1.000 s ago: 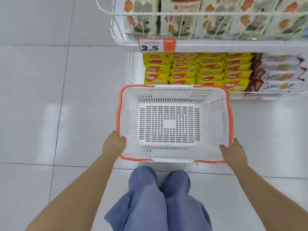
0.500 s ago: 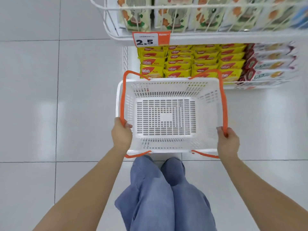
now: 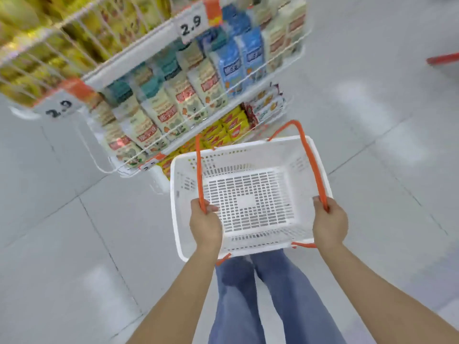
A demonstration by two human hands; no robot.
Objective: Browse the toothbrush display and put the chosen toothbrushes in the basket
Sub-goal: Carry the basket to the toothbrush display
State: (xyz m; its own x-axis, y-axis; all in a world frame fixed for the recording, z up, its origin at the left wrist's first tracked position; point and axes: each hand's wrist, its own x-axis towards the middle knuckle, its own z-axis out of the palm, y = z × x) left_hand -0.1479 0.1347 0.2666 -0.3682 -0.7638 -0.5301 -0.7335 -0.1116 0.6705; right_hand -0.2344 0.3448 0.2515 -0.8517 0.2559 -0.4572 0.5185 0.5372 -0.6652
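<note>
basket: white slotted basket (image 3: 250, 194), empty, held out level in front of the legs (image 3: 260, 294), above the floor, not resting on anything.
handles: two orange handles (image 3: 314, 170) swung up off the rim, so the basket looks to hang from them rather than being held by the sides.
left hand: left hand (image 3: 205, 223) fingers curled round the left handle near its near end; grip closed on it.
right hand: right hand (image 3: 329, 224) wrapped round the right handle the same way; grip closed on it.
why two hands: likely keeps the basket level and mouth-up while walking; one hand must let go later to pick.
toothbrushes: none in view; no toothbrush display visible, so the task looks barely started and the display is yet to be found.
rack: white wire rack (image 3: 154, 45) just beyond the basket's far left corner, tiers of snack packs (image 3: 173, 105), yellow packs (image 3: 223, 130) on the bottom tier, price tags (image 3: 191, 26) reading 2.9. Blurred.
floor: pale grey glossy tiles (image 3: 74, 244), dark grout lines, light glare patches.
room: shop aisle; a red-orange edge (image 3: 443, 59) at top right, too blurred to name.
</note>
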